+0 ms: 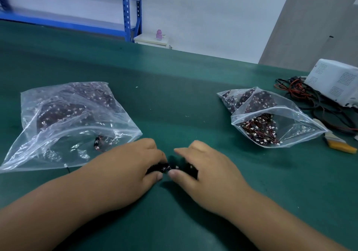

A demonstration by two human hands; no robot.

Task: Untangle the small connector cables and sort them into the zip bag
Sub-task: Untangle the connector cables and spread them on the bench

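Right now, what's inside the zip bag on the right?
The right zip bag holds small white-tipped red-and-black connector cables, mouth open. Anything beneath the pile is hidden.

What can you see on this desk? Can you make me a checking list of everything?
Surface: green mat covers the table.
Job's things: left zip bag and right zip bag hold connector cables; the right one gapes open; cable bundle between the hands.
Clutter: brush, white box at right.
Grippers: left hand and right hand both pinch the bundle.
Cables: red and black wires tangled beside the box.
Surroundings: blue shelf, pink bottle.
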